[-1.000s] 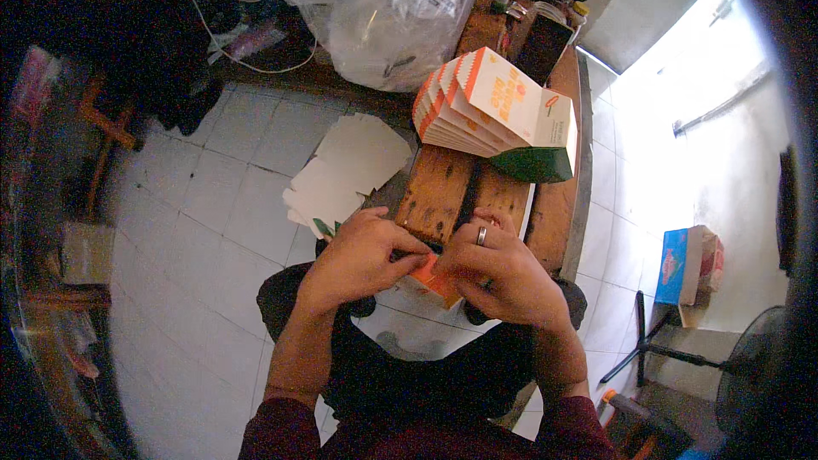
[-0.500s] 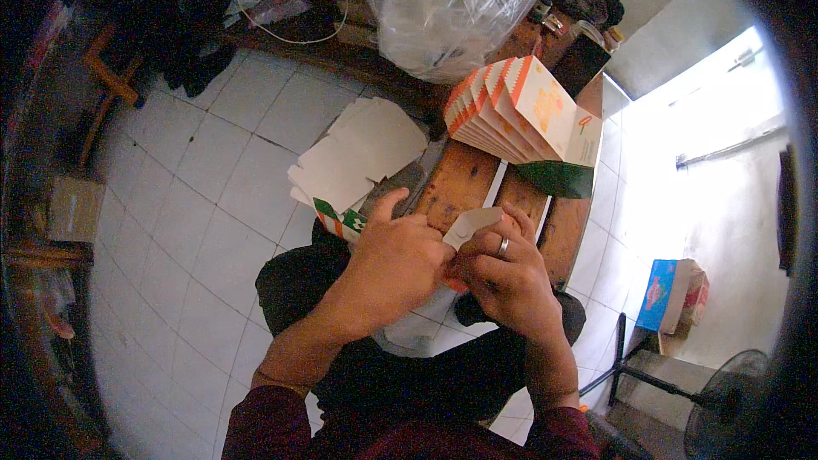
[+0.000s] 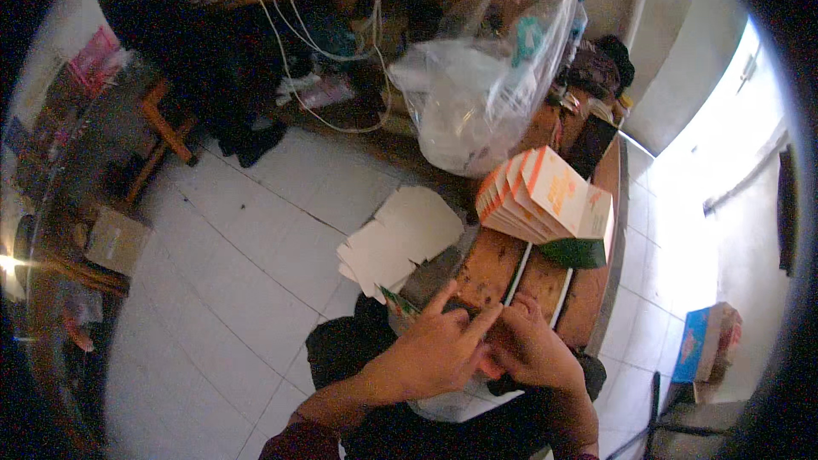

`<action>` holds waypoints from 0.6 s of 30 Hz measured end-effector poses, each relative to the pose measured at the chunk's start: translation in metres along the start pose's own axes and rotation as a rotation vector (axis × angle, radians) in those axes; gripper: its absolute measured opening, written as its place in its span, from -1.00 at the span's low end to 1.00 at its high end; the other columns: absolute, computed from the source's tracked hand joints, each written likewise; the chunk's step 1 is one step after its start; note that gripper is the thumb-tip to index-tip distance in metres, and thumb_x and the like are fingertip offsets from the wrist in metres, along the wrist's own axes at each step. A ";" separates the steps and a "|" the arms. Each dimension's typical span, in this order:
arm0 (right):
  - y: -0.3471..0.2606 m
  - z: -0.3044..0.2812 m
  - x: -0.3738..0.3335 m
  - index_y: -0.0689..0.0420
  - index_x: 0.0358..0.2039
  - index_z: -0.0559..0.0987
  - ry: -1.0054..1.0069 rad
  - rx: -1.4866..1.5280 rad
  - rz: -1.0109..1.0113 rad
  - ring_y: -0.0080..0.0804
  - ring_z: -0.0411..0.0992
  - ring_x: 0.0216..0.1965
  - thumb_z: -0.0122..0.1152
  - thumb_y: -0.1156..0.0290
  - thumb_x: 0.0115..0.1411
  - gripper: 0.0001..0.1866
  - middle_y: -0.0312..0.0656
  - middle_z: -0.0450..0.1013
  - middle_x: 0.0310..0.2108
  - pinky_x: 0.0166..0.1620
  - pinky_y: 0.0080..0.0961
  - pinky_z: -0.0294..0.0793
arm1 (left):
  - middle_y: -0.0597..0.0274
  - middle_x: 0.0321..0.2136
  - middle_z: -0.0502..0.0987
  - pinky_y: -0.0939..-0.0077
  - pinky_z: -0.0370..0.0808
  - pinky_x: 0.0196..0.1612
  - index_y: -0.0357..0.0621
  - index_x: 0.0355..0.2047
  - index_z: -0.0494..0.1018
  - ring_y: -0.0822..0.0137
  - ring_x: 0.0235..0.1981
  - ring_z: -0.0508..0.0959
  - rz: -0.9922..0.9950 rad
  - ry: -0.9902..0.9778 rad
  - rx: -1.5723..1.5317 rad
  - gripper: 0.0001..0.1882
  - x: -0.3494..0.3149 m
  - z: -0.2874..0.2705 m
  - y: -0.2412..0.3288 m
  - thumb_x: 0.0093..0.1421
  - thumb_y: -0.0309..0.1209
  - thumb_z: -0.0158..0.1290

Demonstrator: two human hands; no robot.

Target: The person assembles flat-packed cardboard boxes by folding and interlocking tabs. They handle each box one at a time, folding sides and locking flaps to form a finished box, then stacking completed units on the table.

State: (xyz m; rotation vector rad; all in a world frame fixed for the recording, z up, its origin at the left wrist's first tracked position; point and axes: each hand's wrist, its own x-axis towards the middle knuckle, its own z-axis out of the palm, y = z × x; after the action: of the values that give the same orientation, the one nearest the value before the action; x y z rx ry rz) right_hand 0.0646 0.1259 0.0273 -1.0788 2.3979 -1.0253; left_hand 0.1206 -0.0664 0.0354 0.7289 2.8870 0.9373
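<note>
Over my lap, my left hand [image 3: 434, 351] and my right hand [image 3: 545, 349] are close together on a paper food carton, mostly hidden by my fingers. A green and white corner of the carton [image 3: 397, 301] shows beyond my left hand, and an orange patch shows between the hands. My left thumb points up and its index finger reaches across toward my right hand. The right fingers are curled in, with a ring hidden or blurred. Ahead on the right, nested folded cartons [image 3: 545, 196], white, orange and green, lie on a wooden bench [image 3: 490, 266].
Flat white carton blanks [image 3: 400, 238] lie just beyond my left hand. A clear plastic bag [image 3: 469, 102] hangs behind the bench, near looped white cables [image 3: 383, 77]. On the far left is a wooden chair leg [image 3: 162, 123]; a blue box [image 3: 694, 345] sits at right.
The view has tilted up, so the scene sits lower. The white flap seen between my hands is now hidden, and my left index finger has stretched out toward my right hand.
</note>
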 end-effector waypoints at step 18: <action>-0.029 -0.014 -0.011 0.11 -0.36 0.52 0.723 -0.231 -0.229 -0.12 0.39 -0.27 0.27 0.59 -0.14 -0.74 -0.15 0.41 -0.44 0.11 -0.02 0.16 | 0.15 -0.41 0.58 0.55 0.48 -0.36 -0.18 -0.23 0.52 0.41 -0.45 0.56 -0.138 0.529 -0.608 -0.78 0.013 0.010 0.007 0.13 -0.36 0.16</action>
State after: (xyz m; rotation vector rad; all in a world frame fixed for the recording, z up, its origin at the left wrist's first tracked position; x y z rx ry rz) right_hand 0.0796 0.1278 0.0576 -1.2358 3.0709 -1.4349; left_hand 0.1137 -0.0503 0.0329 0.2498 2.6886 2.1012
